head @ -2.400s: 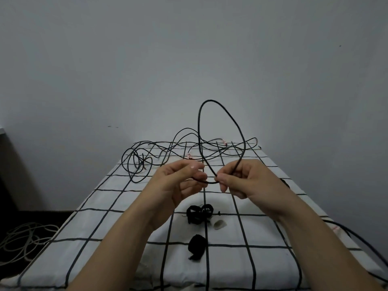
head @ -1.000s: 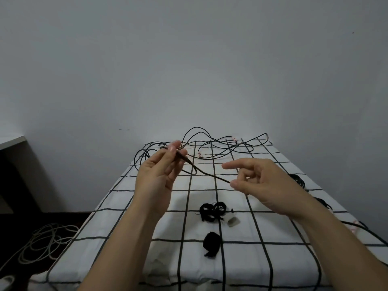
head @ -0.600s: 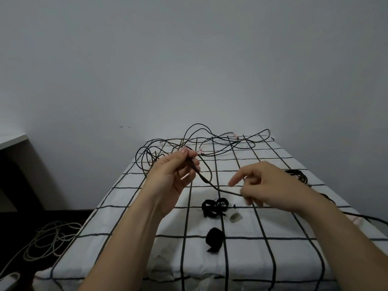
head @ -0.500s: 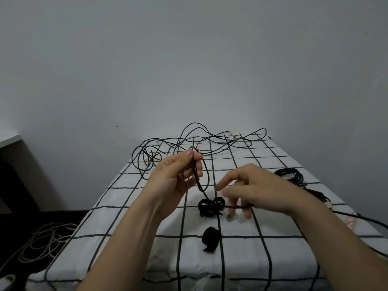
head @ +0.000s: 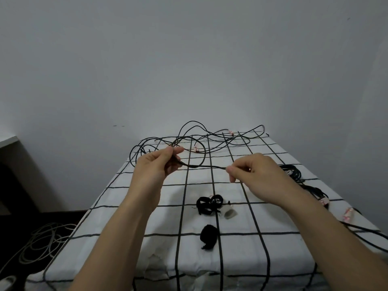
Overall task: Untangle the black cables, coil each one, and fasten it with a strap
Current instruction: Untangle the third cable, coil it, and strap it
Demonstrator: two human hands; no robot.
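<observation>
Right hand [head: 252,175] came up from near the straps [head: 209,203] and now pinches the black cable [head: 203,166], which runs nearly straight across to the left hand [head: 156,164]; that hand keeps it pinched between thumb and fingers above the worktop [head: 241,248]. Cable runs back into the tangle [head: 212,140] at the far edge. Coiled cable [head: 292,173] sits at right.

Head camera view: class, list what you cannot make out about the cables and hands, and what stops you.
- Head view: where the held cable runs within the tangle; thin strands overlap.
- Head view: whether the coil is strapped; the right hand covers part.
- Head view: where the right-edge cable ends; the picture edge cuts it off.
- Head view: the pale thing beside the straps; too small.
</observation>
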